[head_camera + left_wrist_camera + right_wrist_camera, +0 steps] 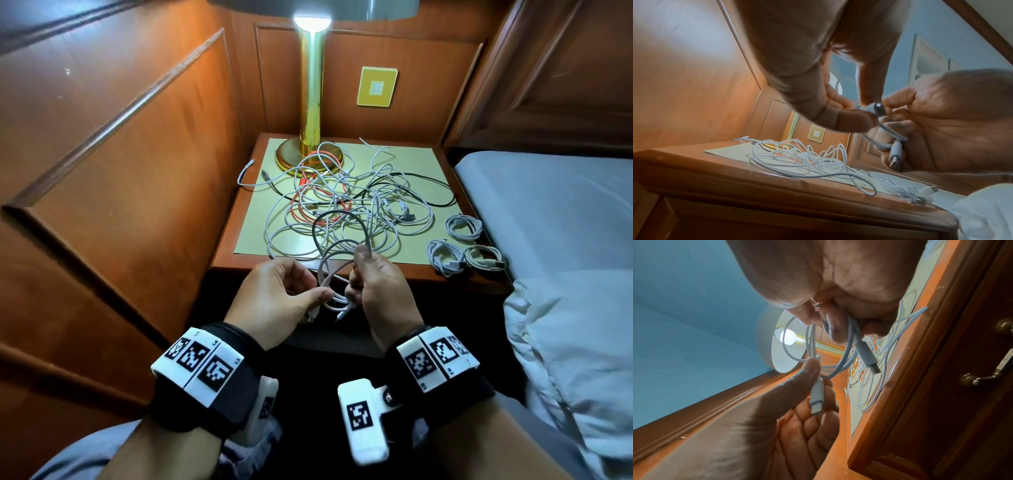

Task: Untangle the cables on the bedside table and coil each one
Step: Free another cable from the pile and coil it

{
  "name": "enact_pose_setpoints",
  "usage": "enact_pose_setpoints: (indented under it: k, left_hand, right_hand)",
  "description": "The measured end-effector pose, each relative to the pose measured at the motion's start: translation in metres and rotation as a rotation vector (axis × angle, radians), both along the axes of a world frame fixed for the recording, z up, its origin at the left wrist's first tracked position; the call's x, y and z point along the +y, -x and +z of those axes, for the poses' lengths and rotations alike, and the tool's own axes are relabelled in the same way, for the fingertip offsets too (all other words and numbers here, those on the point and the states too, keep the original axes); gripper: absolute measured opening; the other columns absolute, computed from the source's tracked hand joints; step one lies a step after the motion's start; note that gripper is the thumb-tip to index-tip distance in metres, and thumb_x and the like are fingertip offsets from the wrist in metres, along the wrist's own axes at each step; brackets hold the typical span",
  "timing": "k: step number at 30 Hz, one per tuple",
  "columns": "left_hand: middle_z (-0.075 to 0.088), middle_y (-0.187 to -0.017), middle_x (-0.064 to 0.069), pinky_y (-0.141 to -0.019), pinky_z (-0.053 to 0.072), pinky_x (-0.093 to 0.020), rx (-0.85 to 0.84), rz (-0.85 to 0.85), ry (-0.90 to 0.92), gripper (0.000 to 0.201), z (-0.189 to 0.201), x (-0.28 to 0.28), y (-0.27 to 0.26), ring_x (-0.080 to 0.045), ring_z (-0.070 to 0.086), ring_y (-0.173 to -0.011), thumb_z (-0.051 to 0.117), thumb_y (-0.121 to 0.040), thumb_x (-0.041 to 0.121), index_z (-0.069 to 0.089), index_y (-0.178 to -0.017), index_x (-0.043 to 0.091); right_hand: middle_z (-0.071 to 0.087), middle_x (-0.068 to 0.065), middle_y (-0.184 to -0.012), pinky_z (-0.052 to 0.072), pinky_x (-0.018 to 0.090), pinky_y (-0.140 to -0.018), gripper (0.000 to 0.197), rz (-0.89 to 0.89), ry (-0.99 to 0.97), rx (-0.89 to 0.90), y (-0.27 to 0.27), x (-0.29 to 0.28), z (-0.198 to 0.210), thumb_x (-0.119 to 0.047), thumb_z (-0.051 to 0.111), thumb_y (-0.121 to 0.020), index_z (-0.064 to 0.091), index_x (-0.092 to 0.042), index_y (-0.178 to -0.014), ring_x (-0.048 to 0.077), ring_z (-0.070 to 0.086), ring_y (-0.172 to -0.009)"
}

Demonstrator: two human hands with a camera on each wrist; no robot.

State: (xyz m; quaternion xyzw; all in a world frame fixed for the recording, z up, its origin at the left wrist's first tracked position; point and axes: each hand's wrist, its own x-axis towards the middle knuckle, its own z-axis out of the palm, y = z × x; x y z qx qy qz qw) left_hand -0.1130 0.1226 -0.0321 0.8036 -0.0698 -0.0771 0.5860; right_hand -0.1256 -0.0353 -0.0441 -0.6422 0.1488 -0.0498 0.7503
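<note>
Revealing USB plug hanging below right hand.

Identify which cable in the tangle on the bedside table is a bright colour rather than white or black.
The orange-red cable, looping through the pile's left half before the lamp base; the cables around it are white or black.

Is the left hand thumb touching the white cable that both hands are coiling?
Touching. In the right wrist view the left hand presses its thumb on the white cable just above the connector.
</note>
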Motion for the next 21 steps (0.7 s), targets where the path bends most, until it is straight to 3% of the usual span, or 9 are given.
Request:
enact_pose_setpoints:
  k: [2,4,10,13,17,21]
  left_hand:
    - [0.071,-0.071,-0.016,-0.053,0.049,-0.028,0.023,-0.019,-0.044,0.028,-0.001,0.000,0.000,-0.017,0.059,-0.053,0.089,-0.072,0.018,0.064,-0.081,0.011]
    - [0.072,-0.069,-0.007,-0.057,0.051,-0.031,-0.019,-0.022,-0.168,0.028,-0.004,0.003,0.001,-0.014,0.060,-0.054,0.090,-0.071,0.025,0.065,-0.079,0.017]
    - [0.070,-0.065,0.002,-0.064,0.053,-0.034,-0.013,-0.181,-0.334,0.025,-0.008,0.008,0.000,-0.009,0.060,-0.057,0.088,-0.072,0.029,0.066,-0.067,0.019]
    - [0.071,-0.065,0.000,-0.059,0.050,-0.028,0.061,-0.318,-0.383,0.023,-0.007,0.008,0.002,-0.007,0.057,-0.056,0.088,-0.072,0.026,0.067,-0.069,0.017]
    - [0.068,-0.064,0.004,-0.060,0.046,-0.022,0.108,-0.401,-0.322,0.023,-0.002,0.010,0.005,-0.006,0.058,-0.057,0.089,-0.072,0.025,0.068,-0.076,0.014]
    - [0.074,-0.085,0.003,-0.067,0.055,-0.027,0.069,-0.202,-0.113,0.045,0.004,0.005,0.007,-0.011,0.068,-0.070,0.089,-0.069,0.038,0.066,-0.105,0.025]
  right_hand:
    - [0.037,-0.004,-0.066,0.034,0.017,-0.046,0.033,-0.036,-0.060,0.037,-0.001,-0.002,0.003,-0.033,0.043,-0.106,0.044,-0.019,-0.077,0.009,0.037,-0.053]
    - [0.037,-0.005,-0.069,0.036,0.013,-0.044,0.030,-0.081,-0.147,0.061,-0.003,-0.006,0.008,-0.036,0.044,-0.106,0.047,-0.021,-0.080,0.006,0.038,-0.056]
    - [0.029,-0.006,-0.061,0.027,0.019,-0.044,0.041,-0.310,-0.385,-0.038,-0.008,-0.025,0.018,-0.048,0.043,-0.103,0.038,-0.020,-0.073,0.007,0.028,-0.046]
    - [0.032,-0.007,-0.056,0.027,0.020,-0.044,0.040,-0.349,-0.410,-0.065,-0.005,-0.026,0.018,-0.044,0.041,-0.105,0.037,-0.021,-0.073,0.009,0.029,-0.045]
    - [0.027,-0.003,-0.062,0.029,0.020,-0.045,0.038,-0.229,-0.352,-0.079,-0.004,-0.024,0.018,-0.036,0.039,-0.107,0.035,-0.020,-0.073,0.012,0.027,-0.049]
    - [0.023,-0.001,-0.060,0.026,0.020,-0.042,0.039,-0.001,-0.249,-0.048,-0.002,-0.026,0.019,-0.035,0.040,-0.106,0.035,-0.019,-0.071,0.013,0.024,-0.047]
